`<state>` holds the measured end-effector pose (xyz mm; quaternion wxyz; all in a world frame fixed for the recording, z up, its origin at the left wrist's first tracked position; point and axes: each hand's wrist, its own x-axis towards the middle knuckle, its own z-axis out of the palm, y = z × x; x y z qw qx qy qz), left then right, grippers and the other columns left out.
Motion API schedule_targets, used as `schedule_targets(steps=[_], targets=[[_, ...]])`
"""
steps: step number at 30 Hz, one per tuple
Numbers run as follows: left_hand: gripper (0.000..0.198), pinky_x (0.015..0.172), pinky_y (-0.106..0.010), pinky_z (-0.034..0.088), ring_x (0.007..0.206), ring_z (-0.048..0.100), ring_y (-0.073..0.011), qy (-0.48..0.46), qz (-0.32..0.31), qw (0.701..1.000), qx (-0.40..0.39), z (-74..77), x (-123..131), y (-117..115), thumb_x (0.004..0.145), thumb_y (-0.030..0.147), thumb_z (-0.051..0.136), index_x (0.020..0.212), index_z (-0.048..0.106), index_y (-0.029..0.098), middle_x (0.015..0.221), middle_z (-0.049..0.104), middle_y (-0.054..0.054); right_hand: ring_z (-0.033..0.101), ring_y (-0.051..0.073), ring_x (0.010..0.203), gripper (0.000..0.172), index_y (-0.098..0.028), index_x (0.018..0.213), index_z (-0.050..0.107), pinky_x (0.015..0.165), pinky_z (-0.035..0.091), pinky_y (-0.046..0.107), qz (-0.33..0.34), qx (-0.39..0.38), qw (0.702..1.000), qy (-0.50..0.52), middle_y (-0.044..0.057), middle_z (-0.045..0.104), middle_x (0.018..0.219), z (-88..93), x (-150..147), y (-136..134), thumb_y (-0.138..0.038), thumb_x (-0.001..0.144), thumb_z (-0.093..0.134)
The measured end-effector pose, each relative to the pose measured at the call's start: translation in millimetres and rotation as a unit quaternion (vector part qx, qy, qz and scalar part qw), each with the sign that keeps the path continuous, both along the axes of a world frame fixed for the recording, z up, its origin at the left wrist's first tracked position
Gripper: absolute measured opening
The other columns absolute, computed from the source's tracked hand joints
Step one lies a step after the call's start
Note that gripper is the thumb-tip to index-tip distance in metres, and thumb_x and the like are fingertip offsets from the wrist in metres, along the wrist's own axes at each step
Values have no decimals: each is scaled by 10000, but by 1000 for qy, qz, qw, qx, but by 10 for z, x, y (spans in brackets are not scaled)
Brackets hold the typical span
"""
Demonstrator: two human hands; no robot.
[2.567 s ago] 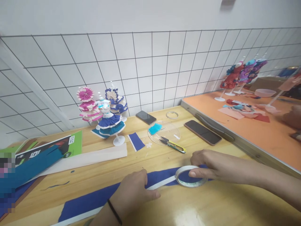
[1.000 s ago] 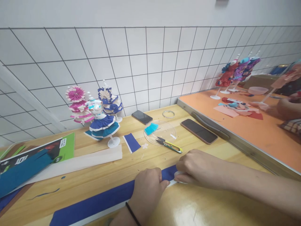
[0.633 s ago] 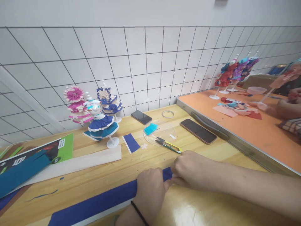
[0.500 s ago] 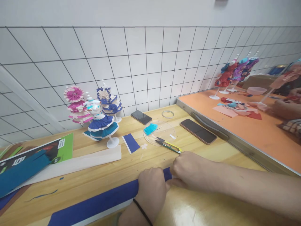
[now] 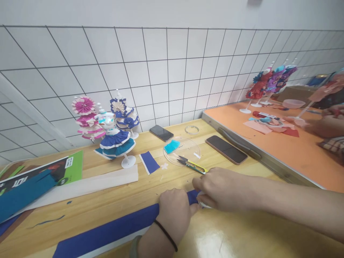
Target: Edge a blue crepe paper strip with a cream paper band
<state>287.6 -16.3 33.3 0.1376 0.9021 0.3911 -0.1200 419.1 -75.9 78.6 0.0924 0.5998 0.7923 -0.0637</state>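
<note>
A long dark blue crepe paper strip (image 5: 115, 225) with a white lower edge runs across the front of the wooden table. My left hand (image 5: 174, 208), a black band at its wrist, is closed over the strip near its right end. At that end my right hand (image 5: 215, 188) is closed too, its thumb and fingers pinching the paper. A bit of white edge peeks out beneath the right thumb. Yellow-handled thread snips (image 5: 192, 165) lie just beyond my right hand, partly on a clear round lid (image 5: 185, 143) with a pleated turquoise paper piece (image 5: 172, 146).
Paper-dressed figures (image 5: 114, 138) on white stands are at the back left. A short blue piece (image 5: 149, 162) and a pale strip (image 5: 107, 181) lie nearby. Two phones (image 5: 226, 149) rest behind. On an orange table (image 5: 268, 147) at right, another person's hands (image 5: 328, 122) work.
My right hand's fingers have lifted and shifted their grip slightly, exposing some white edge under the thumb. The left hand stays in nearly the same spot on the strip.
</note>
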Motion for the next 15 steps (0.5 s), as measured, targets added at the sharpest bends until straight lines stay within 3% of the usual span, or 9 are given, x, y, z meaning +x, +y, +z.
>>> schedule_targets(steps=[8, 15], targets=[[432, 660, -355, 453, 811, 630, -295, 12, 10, 1000, -7, 22, 13, -5, 701, 514, 573, 858, 666, 123, 863, 691, -146, 597, 151, 678, 147, -202, 877, 578, 553, 385, 222, -34, -58, 979, 191, 22, 645, 782, 66, 243, -127, -191, 837, 437], [441, 630, -354, 453, 782, 636, -296, 9, 15, 1000, 12, -9, 31, -32, 726, 523, 538, 822, 674, 116, 828, 691, -164, 573, 131, 638, 198, -178, 798, 611, 563, 385, 228, 8, 12, 989, 148, 30, 594, 754, -47, 200, -210, -149, 856, 425]])
